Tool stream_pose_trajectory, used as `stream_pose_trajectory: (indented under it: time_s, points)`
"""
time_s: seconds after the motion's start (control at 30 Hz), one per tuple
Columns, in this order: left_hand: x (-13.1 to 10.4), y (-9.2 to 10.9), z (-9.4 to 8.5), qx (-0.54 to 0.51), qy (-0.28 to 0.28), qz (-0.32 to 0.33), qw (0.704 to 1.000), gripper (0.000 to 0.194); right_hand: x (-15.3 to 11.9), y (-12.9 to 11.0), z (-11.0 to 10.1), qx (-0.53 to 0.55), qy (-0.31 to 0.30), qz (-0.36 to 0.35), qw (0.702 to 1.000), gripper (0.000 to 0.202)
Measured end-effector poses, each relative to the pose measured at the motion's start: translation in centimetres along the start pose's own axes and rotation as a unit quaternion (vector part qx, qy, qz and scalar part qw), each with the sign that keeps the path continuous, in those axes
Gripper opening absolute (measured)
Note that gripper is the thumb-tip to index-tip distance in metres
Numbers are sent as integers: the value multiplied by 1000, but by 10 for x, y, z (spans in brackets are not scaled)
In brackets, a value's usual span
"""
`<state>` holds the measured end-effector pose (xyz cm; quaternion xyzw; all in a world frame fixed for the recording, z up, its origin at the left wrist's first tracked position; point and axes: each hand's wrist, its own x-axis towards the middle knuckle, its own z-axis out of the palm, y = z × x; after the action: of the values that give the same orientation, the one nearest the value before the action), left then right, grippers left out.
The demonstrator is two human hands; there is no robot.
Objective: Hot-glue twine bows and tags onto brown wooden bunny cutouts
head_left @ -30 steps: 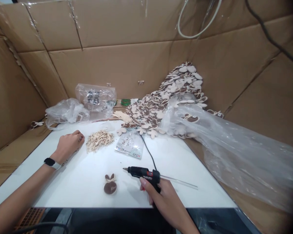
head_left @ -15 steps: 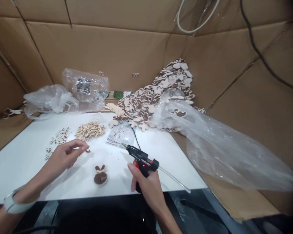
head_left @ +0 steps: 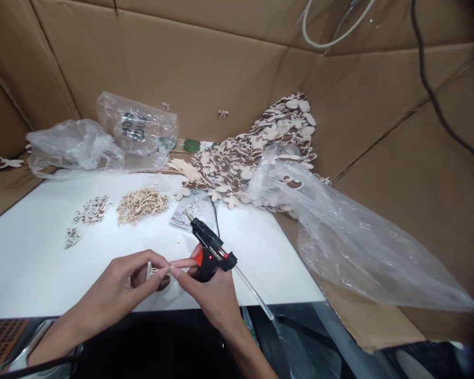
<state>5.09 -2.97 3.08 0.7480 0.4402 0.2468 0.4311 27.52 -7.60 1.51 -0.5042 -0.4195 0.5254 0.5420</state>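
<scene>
My left hand (head_left: 130, 279) is closed in a pinch above the front of the white table, on something too small to make out. Its fingertips meet the thumb tip of my right hand (head_left: 213, 289). That hand is wrapped round a black and orange glue gun (head_left: 209, 245), whose nozzle points up and to the left. A clear glue stick (head_left: 255, 295) sticks out of its back end. Partly hidden behind my left fingertips, a brown bunny-shaped piece (head_left: 164, 282) lies on the table.
Cream knotted strings (head_left: 142, 205) and small brown-white bits (head_left: 92, 209) lie behind my left hand. A small plastic bag (head_left: 181, 213) lies behind the glue gun. Bunny pieces (head_left: 237, 158) are heaped at the back, beside large plastic sheeting (head_left: 339, 226). Cardboard walls (head_left: 181, 63) surround the table.
My left hand has moved right and toward me, over the bunny piece. My right hand has moved left with the glue gun, and the two hands now meet. The view has shifted slightly.
</scene>
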Motion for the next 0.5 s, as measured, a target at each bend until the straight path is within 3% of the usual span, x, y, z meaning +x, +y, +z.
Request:
stream_pose_trajectory:
  time_s: [0.17,0.33,0.5]
  points:
    - [-1,2,-1,-94,-40,-66,993,54,-2,-2,-2,-32,-32,-29,999,35]
    - [-2,3,0,-225,-94,-138,960,61,-4,3,-6,-61,-46,-47,996,33]
    - [-3,1,3,-246,-109,-155,951,58,-6,3,-8,-56,-51,-31,997,35]
